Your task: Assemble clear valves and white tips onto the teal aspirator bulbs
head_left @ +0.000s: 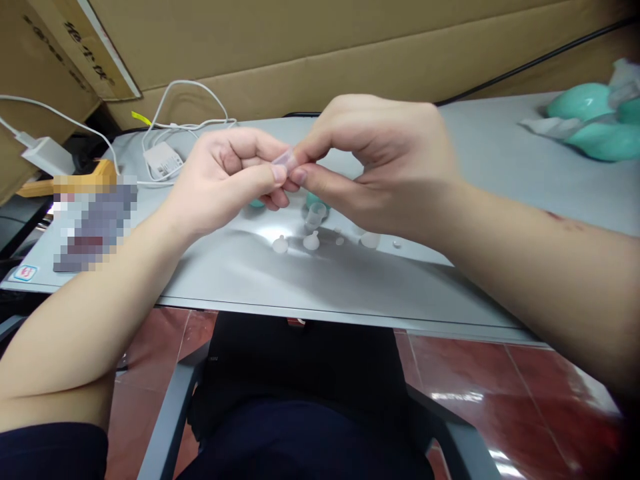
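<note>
Above the table, my left hand (233,170) pinches a small translucent plastic piece (283,160) between thumb and fingers. The fingertips of my right hand (370,157) close on the other end of that piece, so the two hands meet there. Below them on the table stands a small clear cup-shaped part (315,215). In front of it lie a white rounded piece with a short neck (311,241), a similar white piece (281,245), a larger white piece (370,239) and a tiny white bit (397,244). Teal objects behind the cup are mostly hidden by my hands.
Teal rounded objects with clear wrapping (585,103) lie at the right rear. To the left are a white charger (163,160) with looped cable, a yellow object (100,175) and a blurred-out dark item (97,227). A cardboard wall (350,67) borders the grey table (260,283).
</note>
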`<action>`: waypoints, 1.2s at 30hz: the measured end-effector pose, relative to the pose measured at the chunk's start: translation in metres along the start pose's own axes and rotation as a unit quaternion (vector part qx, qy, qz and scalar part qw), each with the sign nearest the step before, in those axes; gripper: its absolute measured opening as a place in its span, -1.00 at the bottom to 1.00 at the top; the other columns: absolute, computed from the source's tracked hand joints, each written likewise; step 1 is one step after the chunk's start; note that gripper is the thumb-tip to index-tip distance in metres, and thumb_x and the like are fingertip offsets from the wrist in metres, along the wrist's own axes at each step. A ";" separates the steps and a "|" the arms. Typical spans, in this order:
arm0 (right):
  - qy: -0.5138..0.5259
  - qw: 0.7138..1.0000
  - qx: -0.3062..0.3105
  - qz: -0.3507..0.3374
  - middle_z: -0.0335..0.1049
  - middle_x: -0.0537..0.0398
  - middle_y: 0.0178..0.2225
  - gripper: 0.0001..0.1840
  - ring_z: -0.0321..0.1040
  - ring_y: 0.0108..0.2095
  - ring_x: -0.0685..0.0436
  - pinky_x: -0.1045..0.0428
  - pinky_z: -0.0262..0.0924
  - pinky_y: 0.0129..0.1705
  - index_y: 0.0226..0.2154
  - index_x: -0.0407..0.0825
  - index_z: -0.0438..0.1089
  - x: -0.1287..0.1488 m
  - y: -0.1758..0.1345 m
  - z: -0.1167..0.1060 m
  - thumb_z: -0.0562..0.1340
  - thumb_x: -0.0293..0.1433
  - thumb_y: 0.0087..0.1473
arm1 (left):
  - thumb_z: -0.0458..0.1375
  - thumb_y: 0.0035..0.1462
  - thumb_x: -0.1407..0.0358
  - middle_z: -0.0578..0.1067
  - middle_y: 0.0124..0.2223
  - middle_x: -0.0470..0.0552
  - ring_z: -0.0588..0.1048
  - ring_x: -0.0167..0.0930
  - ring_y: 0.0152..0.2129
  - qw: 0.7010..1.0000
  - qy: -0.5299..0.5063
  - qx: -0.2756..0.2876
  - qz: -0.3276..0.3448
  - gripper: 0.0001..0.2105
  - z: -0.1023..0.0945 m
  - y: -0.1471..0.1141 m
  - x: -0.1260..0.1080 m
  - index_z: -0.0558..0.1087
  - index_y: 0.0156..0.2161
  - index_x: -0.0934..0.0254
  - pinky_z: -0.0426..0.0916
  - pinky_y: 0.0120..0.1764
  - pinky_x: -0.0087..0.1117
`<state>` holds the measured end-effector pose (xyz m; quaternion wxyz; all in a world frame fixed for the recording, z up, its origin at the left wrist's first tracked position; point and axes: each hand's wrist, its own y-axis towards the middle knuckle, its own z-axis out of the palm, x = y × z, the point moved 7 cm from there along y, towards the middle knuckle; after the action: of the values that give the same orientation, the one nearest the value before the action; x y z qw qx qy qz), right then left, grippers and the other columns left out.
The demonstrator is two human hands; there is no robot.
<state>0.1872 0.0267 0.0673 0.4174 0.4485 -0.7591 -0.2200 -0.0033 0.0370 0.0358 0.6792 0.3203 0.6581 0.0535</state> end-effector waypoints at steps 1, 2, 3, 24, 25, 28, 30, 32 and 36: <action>0.001 1.000 0.000 -0.004 0.79 0.05 -0.13 -0.84 0.69 -0.05 -0.31 -0.25 0.62 0.11 -0.21 0.20 0.75 0.002 0.000 0.000 0.49 -0.36 0.48 | 0.55 0.34 0.35 0.82 -0.31 -0.16 0.83 -0.36 -0.43 1.000 -0.002 0.001 0.006 -0.92 0.000 0.000 -0.001 0.90 -0.17 0.09 0.77 -0.34 -0.39; 0.001 1.000 0.000 -0.005 0.78 0.05 -0.13 -0.83 0.69 -0.04 -0.30 -0.25 0.62 0.12 -0.20 0.20 0.75 0.004 0.000 0.000 0.48 -0.36 0.49 | 0.55 0.35 0.35 0.82 -0.31 -0.16 0.83 -0.37 -0.43 1.000 0.000 0.000 0.011 -0.92 0.001 -0.001 -0.003 0.90 -0.18 0.08 0.78 -0.35 -0.39; 0.000 1.000 -0.001 -0.002 0.77 0.05 -0.12 -0.83 0.70 -0.03 -0.31 -0.25 0.63 0.14 -0.20 0.20 0.75 0.005 -0.001 0.000 0.48 -0.36 0.49 | 0.56 0.35 0.33 0.83 -0.30 -0.16 0.82 -0.36 -0.44 1.000 0.004 -0.001 0.016 -0.93 0.001 -0.001 -0.004 0.89 -0.18 0.08 0.78 -0.35 -0.37; 0.085 0.996 -0.018 0.025 0.76 0.07 -0.18 -0.82 0.67 -0.15 -0.23 -0.19 0.61 0.00 -0.25 0.17 0.75 0.004 0.001 -0.003 0.52 -0.34 0.47 | 0.58 0.57 0.17 0.82 -0.28 -0.11 0.76 -0.38 -0.47 0.995 0.038 0.006 0.087 -0.91 -0.002 0.000 0.000 0.93 -0.07 0.04 0.64 -0.47 -0.39; 0.081 0.996 -0.033 0.027 0.76 0.07 -0.17 -0.84 0.66 -0.16 -0.21 -0.17 0.59 -0.03 -0.24 0.15 0.75 0.003 0.002 -0.006 0.51 -0.36 0.45 | 0.57 0.61 0.07 0.82 -0.24 -0.09 0.76 -0.37 -0.45 0.992 0.054 0.015 0.116 -0.87 -0.007 0.001 0.002 0.92 0.02 0.01 0.63 -0.46 -0.35; 0.075 0.993 -0.086 0.035 0.77 0.03 -0.10 -0.87 0.68 -0.06 -0.20 -0.13 0.55 -0.03 -0.29 0.13 0.71 -0.005 0.005 -0.016 0.51 -0.36 0.35 | 0.57 0.56 -0.22 0.83 -0.11 -0.06 0.64 -0.39 -0.44 0.962 0.125 0.056 0.238 -0.57 -0.029 0.006 0.004 0.83 0.33 -0.13 0.57 -0.41 -0.18; 0.108 0.987 -0.111 0.050 0.83 0.01 -0.08 -0.82 0.70 -0.03 -0.25 -0.16 0.55 -0.04 -0.37 0.16 0.65 -0.014 0.007 -0.019 0.56 -0.35 0.26 | 0.58 0.49 -0.34 0.83 0.02 -0.08 0.66 -0.33 -0.26 0.940 0.212 0.056 0.262 -0.41 -0.048 0.010 0.008 0.74 0.43 -0.19 0.56 -0.23 -0.10; 0.153 0.979 -0.117 0.074 0.87 0.01 -0.14 -0.76 0.71 -0.13 -0.29 -0.19 0.54 -0.13 -0.42 0.20 0.62 -0.023 0.008 -0.017 0.61 -0.38 0.16 | 0.54 0.51 -0.36 0.79 0.12 -0.10 0.66 -0.26 -0.03 0.925 0.289 0.030 0.246 -0.39 -0.067 0.015 0.009 0.70 0.42 -0.13 0.55 0.05 -0.07; 0.190 0.970 -0.128 0.085 0.82 0.05 -0.28 -0.77 0.65 -0.29 -0.22 -0.14 0.46 -0.29 -0.44 0.16 0.64 -0.030 0.008 -0.014 0.61 -0.44 0.08 | 0.68 0.20 -0.45 0.74 0.30 -0.02 0.55 -0.05 0.28 0.913 0.366 -0.012 0.178 -0.15 -0.089 0.018 0.014 0.68 0.35 0.01 0.40 0.49 0.05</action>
<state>0.2024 0.0569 0.0677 0.6256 0.3588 -0.6662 -0.1900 -0.0776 0.0908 0.0390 0.3740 0.3818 0.7919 0.2953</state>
